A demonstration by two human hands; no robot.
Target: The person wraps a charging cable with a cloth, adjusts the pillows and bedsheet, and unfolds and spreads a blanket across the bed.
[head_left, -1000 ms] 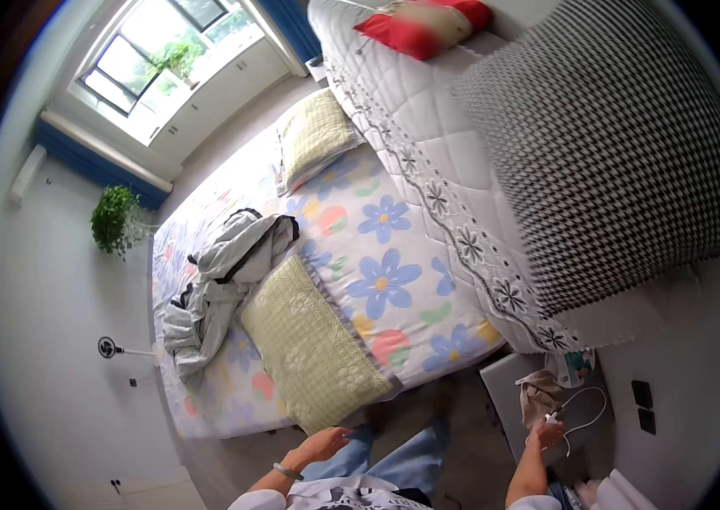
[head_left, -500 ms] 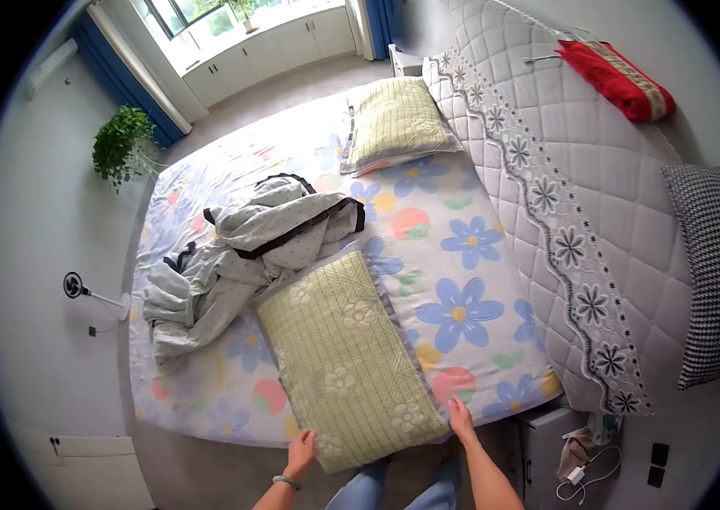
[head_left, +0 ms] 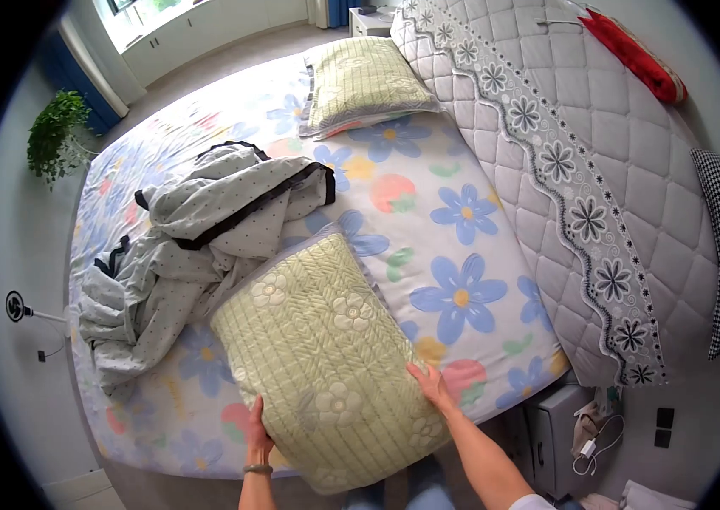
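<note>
Pillow point(head_left: 330, 340) in quilted green case lying aslant, near end projecting past edge of floral sheet point(head_left: 394, 234). Left hand point(head_left: 258, 432) and right hand point(head_left: 433, 388) grasping opposite sides; handling apparently midway, release not yet occurring. White charger point(head_left: 587, 446) resting on nightstand point(head_left: 560, 440) beside bed corner. Beyond pillow, dotted blanket point(head_left: 245, 200) sprawling rumpled, unfolded, apart from both hands. Farther off, second green pillow point(head_left: 368, 81) lying flat, neither hand touching; quilted headboard cover point(head_left: 508, 149) bordering it.
</note>
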